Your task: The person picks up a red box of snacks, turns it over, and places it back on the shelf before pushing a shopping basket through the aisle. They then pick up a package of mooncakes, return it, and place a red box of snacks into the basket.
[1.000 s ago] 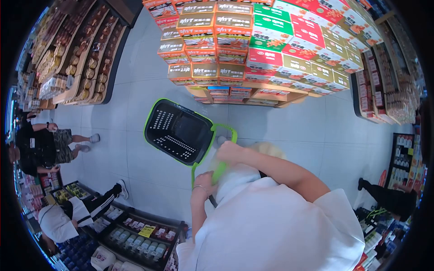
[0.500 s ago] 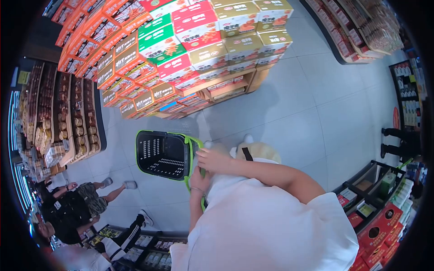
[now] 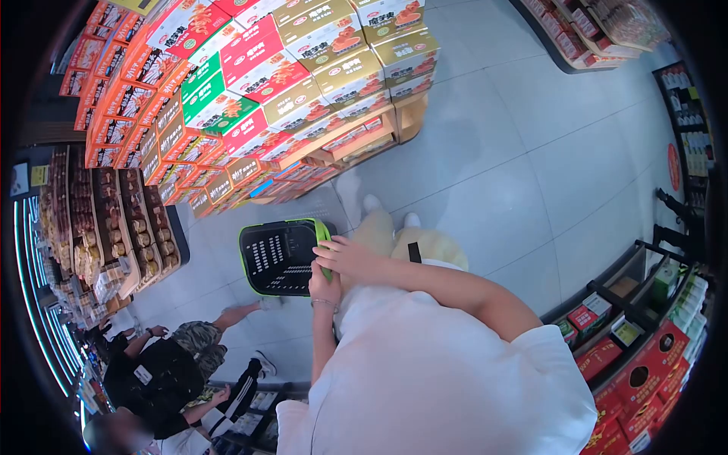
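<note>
A black shopping basket (image 3: 292,244) with a green rim and a green handle (image 3: 324,233) hangs in front of my body, tilted so that its inside shows. Nothing lies in the part of it that I can see. My left hand (image 3: 325,285), with a bracelet at the wrist, is closed around the lower part of the handle. Just above it, my right hand (image 3: 347,258) reaches across my body, its fingers curled over the same handle. The two hands are close together, and the palms are hidden.
Ahead stands a display of stacked snack boxes (image 3: 265,68) on a wooden stand (image 3: 409,121). Shelves of packaged food (image 3: 125,224) are at left. Two people, one in a black top (image 3: 152,371), are at lower left. Red boxes (image 3: 644,379) fill a rack at lower right.
The view has shifted, and the box display now sits farther left. My right hand's fingers reach farther over the handle. The person in black appears nearer, and my feet have changed position.
</note>
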Available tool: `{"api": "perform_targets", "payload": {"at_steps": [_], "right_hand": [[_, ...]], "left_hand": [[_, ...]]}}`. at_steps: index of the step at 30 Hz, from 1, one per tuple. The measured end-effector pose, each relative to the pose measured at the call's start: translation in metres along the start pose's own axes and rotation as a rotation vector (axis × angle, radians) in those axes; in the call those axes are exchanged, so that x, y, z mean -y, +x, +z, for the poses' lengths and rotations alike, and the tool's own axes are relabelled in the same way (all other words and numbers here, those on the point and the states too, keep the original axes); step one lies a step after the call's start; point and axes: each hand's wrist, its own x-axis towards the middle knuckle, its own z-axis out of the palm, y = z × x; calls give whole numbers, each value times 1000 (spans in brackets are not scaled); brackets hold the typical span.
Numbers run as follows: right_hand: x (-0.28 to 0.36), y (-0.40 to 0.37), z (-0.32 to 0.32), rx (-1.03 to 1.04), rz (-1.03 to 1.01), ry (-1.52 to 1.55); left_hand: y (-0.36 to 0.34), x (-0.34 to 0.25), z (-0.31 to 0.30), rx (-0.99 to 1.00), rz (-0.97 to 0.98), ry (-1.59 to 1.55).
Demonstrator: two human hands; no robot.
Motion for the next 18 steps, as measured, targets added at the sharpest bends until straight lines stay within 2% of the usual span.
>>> {"api": "perform_targets", "payload": {"at_steps": [3, 5, 8, 12, 15, 17, 18], "right_hand": [[-10, 22, -16, -71, 39, 26], [-19, 38, -28, -162, 41, 35], [-41, 64, -25, -193, 1, 16], [-68, 102, -24, -151, -52, -9], [-87, 129, -16, -194, -121, -47], [-104, 146, -13, -41, -88, 126], [-109, 155, -11, -76, -102, 186]], "left_hand": [[21, -9, -3, -56, 26, -25], [39, -15, -7, -53, 40, -76], [58, -22, -17, -39, 68, -151], [86, -40, -42, -26, 41, -179], [104, -36, -53, -12, 17, -217], [116, -33, -59, 12, -10, -252], [121, -30, -61, 43, -42, -302]]}}
